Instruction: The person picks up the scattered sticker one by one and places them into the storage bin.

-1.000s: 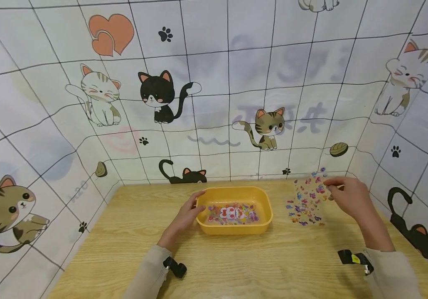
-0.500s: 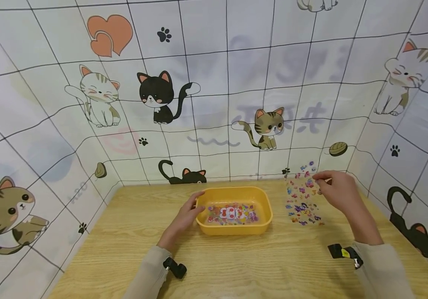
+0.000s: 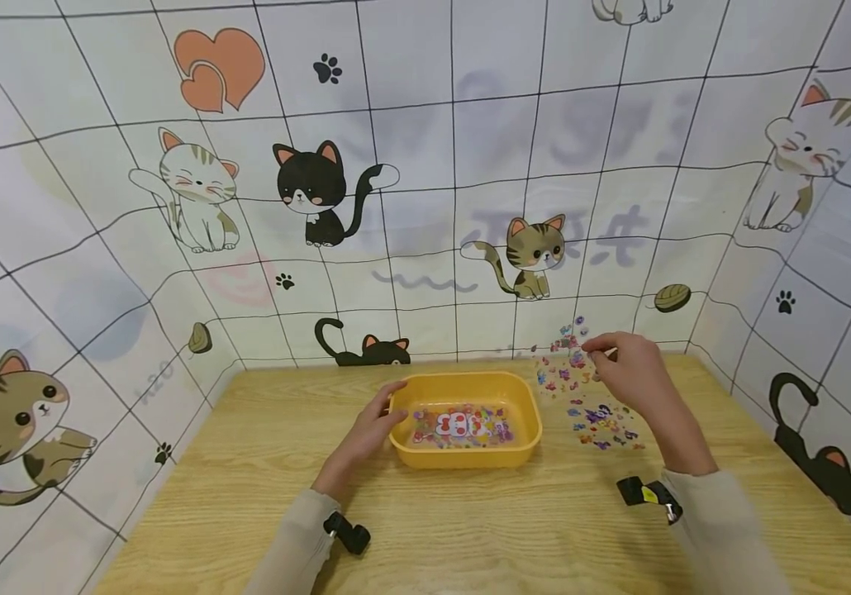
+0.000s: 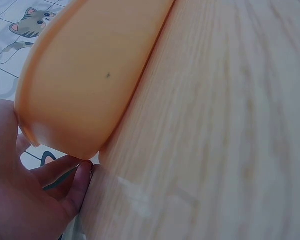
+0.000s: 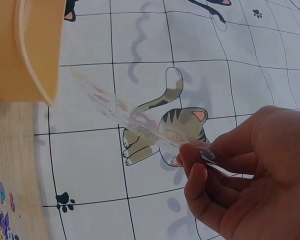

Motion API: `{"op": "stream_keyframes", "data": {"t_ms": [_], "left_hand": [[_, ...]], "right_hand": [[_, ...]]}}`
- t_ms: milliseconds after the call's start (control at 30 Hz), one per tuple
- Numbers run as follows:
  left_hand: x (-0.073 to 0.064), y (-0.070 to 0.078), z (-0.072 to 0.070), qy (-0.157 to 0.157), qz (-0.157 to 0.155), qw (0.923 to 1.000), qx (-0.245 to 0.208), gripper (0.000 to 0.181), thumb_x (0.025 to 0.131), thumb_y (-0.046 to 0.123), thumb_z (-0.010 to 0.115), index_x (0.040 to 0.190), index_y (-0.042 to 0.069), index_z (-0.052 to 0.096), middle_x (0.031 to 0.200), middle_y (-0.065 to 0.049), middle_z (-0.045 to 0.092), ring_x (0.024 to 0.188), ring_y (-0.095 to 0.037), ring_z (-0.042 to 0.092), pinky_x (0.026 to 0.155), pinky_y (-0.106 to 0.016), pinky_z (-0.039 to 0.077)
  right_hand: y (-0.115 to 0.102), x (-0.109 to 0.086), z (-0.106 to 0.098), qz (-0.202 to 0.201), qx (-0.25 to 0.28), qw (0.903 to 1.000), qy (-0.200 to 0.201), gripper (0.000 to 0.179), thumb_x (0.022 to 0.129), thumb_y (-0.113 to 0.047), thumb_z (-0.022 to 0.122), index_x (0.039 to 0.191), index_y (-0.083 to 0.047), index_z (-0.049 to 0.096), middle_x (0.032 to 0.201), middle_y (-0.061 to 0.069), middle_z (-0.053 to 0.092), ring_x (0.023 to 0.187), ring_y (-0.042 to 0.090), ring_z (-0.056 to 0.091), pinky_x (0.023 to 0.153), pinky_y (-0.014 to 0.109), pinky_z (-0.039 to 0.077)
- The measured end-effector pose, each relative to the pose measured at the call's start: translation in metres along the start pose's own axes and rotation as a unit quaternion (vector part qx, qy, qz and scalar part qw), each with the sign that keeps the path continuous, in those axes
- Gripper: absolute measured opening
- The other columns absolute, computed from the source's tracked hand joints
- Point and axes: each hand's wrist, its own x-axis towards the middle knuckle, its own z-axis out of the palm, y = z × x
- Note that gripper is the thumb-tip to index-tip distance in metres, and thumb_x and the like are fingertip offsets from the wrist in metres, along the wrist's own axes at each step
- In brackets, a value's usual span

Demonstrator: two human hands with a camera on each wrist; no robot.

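Observation:
A yellow plastic tray (image 3: 466, 457) stands on the table with a clear sticker sheet (image 3: 463, 426) lying inside, printed with a white rabbit-like figure. My left hand (image 3: 366, 430) grips the tray's left end, thumb over the rim and fingers along the outer wall (image 4: 90, 75). To the right of the tray and above the table, my right hand (image 3: 634, 372) pinches a second clear sticker sheet (image 3: 563, 368) by its edge between thumb and fingers. The right wrist view shows this sheet (image 5: 122, 112) almost edge-on, slanting toward the tray. Another sheet of colourful stickers (image 3: 602, 423) lies on the table below it.
The wood-grain table (image 3: 425, 529) meets a white cat-print cloth wall (image 3: 425, 198) right behind the tray. More of that cloth closes in both sides. Black camera mounts (image 3: 347, 533) sit on both sleeves.
My right hand has moved left toward the tray, carrying the pinched sticker sheet away from above the one on the table. The left hand and the tray have stayed put.

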Motion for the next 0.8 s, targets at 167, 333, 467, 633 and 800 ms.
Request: {"op": "stream_keyframes", "data": {"t_ms": [167,333,467,633,800], "left_hand": [[0.000,0.000,0.000,-0.002,0.001,1.0000,-0.008,0.053,0.104,0.020,0.058,0.155,0.023,0.046,0.157,-0.020,0.047,0.136,-0.043,0.053,0.111,-0.061,0.044],[0.000,0.000,0.000,-0.001,0.000,1.0000,-0.005,0.053,0.104,0.020,0.058,0.155,0.023,0.046,0.160,-0.018,0.045,0.139,-0.042,0.050,0.113,-0.061,0.042],[0.001,0.000,0.001,0.001,0.001,1.0000,-0.004,0.053,0.104,0.020,0.058,0.155,0.024,0.046,0.161,-0.016,0.044,0.141,-0.042,0.048,0.115,-0.061,0.039],[0.001,0.000,0.004,0.014,-0.004,0.9997,-0.017,0.053,0.103,0.016,0.058,0.155,0.021,0.046,0.162,-0.017,0.043,0.143,-0.045,0.046,0.117,-0.063,0.036],[0.001,-0.001,0.002,0.009,-0.004,0.9997,-0.024,0.053,0.103,0.018,0.059,0.155,0.021,0.046,0.161,-0.018,0.044,0.140,-0.044,0.049,0.114,-0.062,0.039]], "right_hand": [[-0.010,0.004,0.007,-0.005,0.003,0.9999,-0.009,0.031,0.105,-0.010,0.050,0.122,0.004,0.071,0.112,0.028,0.071,0.069,0.021,0.067,0.047,0.029,0.043],[-0.022,0.008,0.014,-0.008,0.018,0.9995,-0.026,0.031,0.105,-0.011,0.049,0.123,0.004,0.070,0.112,0.027,0.071,0.071,0.021,0.066,0.049,0.030,0.045],[-0.031,0.010,0.022,-0.017,0.022,0.9989,-0.037,0.030,0.105,-0.009,0.050,0.123,0.004,0.070,0.111,0.026,0.071,0.069,0.020,0.062,0.051,0.030,0.046],[-0.038,0.013,0.033,-0.031,0.025,0.9976,-0.056,0.030,0.105,-0.008,0.050,0.124,0.005,0.070,0.110,0.025,0.072,0.064,0.019,0.059,0.052,0.031,0.046],[-0.044,0.015,0.044,-0.052,0.024,0.9962,-0.065,0.029,0.103,-0.007,0.051,0.121,0.005,0.072,0.112,0.025,0.073,0.068,0.019,0.063,0.054,0.032,0.045]]}}
